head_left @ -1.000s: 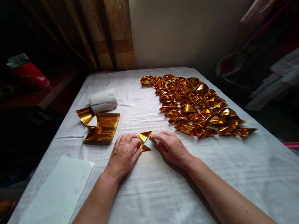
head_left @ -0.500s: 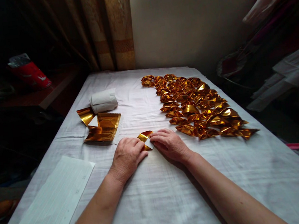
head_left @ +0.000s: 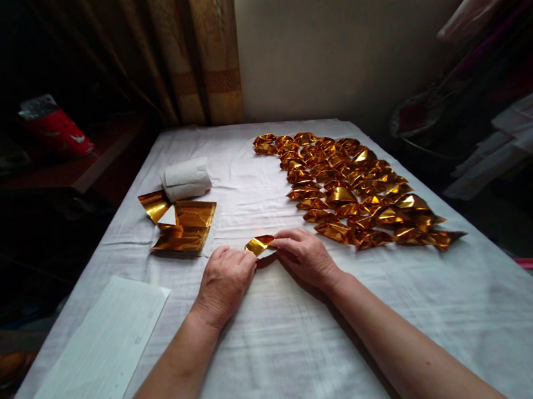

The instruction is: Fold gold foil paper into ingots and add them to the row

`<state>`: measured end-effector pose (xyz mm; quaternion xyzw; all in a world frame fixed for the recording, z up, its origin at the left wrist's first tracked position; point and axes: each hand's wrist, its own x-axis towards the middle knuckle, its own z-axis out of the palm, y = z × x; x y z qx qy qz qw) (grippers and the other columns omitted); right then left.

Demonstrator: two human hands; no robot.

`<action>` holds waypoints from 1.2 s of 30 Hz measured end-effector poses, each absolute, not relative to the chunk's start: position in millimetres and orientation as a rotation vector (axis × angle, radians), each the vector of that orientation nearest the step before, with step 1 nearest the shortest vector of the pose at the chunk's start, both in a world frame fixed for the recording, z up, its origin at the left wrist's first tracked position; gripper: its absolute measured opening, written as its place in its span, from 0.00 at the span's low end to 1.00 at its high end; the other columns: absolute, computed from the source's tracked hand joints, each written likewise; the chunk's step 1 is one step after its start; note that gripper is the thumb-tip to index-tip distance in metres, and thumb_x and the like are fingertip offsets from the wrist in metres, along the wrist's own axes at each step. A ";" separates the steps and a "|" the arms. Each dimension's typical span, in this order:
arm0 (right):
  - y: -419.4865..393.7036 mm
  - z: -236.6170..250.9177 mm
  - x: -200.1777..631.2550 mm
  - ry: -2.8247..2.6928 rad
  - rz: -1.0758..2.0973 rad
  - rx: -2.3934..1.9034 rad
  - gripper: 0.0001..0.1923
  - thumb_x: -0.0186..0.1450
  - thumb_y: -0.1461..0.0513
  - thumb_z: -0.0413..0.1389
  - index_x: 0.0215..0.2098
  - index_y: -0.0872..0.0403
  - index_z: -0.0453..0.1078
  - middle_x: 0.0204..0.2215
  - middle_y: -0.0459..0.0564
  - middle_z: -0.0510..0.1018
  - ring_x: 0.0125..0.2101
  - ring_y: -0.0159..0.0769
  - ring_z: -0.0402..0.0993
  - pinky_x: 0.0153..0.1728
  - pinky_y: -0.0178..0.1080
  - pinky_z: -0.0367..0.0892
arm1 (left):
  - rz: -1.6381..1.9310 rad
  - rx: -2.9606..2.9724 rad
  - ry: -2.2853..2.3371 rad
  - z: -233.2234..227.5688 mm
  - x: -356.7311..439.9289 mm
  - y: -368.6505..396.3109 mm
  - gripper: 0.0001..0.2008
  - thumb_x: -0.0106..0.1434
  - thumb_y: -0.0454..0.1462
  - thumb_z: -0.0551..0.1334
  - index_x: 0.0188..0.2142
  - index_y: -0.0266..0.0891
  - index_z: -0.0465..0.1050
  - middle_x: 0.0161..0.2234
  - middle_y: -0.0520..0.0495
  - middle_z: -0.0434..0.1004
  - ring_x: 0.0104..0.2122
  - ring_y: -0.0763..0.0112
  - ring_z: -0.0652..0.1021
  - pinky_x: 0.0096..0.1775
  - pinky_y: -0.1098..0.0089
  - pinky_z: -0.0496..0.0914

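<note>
While both hands sit close together near the middle of the counter (head_left: 285,352), they've got one small gold foil piece (head_left: 259,244) between them. The left hand (head_left: 223,282) lies palm down on the white cloth, fingers curled loosely with the tips touching the left end of the foil. The right hand (head_left: 305,256) is pinching the right end between thumb and fingertips. The foil looks folded over and lifted a bit off the cloth, with a little shadow under it, though I honestly can't tell how many folds are in it. Just right of the right hand there's a big spread of folded gold pieces (head_left: 353,189), laid out in overlapping rows that run from near the hands back toward the wall; the nearest ones sit just beside the right hand's knuckles but aren't touching it. Off to the left, well apart from the hands, is a stack of flat gold sheets (head_left: 183,226), one with a white corner turned up, and a white roll (head_left: 185,179) touching the far edge of that stack. A lined white paper (head_left: 97,363) lies at the near left corner of the counter, next to the left forearm.
</note>
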<state>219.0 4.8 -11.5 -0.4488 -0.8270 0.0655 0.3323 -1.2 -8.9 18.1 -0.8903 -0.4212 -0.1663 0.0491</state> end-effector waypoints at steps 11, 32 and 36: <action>-2.1 -3.0 213.5 -2.237 0.190 -1.133 0.09 0.70 0.62 0.52 0.40 0.50 0.75 0.40 0.49 0.82 0.42 0.37 0.73 0.44 0.41 0.66 | -0.508 -2.710 -1.441 15.8 -12.5 -13.5 0.04 0.66 0.34 0.58 0.37 0.41 0.72 0.38 0.48 0.78 0.40 0.62 0.75 0.42 0.62 0.67; 24.1 -4.3 197.3 -2.154 0.285 -1.520 0.07 0.66 0.60 0.55 0.39 0.50 0.76 0.34 0.50 0.80 0.36 0.39 0.72 0.38 0.39 0.61 | -0.654 -2.501 -1.789 8.9 0.1 -9.8 0.05 0.66 0.36 0.58 0.41 0.41 0.70 0.34 0.48 0.78 0.36 0.63 0.75 0.40 0.64 0.65; 24.7 -1.4 194.1 -2.154 0.278 -1.555 0.07 0.67 0.60 0.55 0.37 0.51 0.75 0.32 0.49 0.79 0.35 0.38 0.72 0.36 0.38 0.59 | -0.643 -2.490 -1.807 8.6 0.0 -9.2 0.05 0.66 0.35 0.59 0.42 0.41 0.70 0.34 0.48 0.78 0.37 0.62 0.75 0.40 0.63 0.65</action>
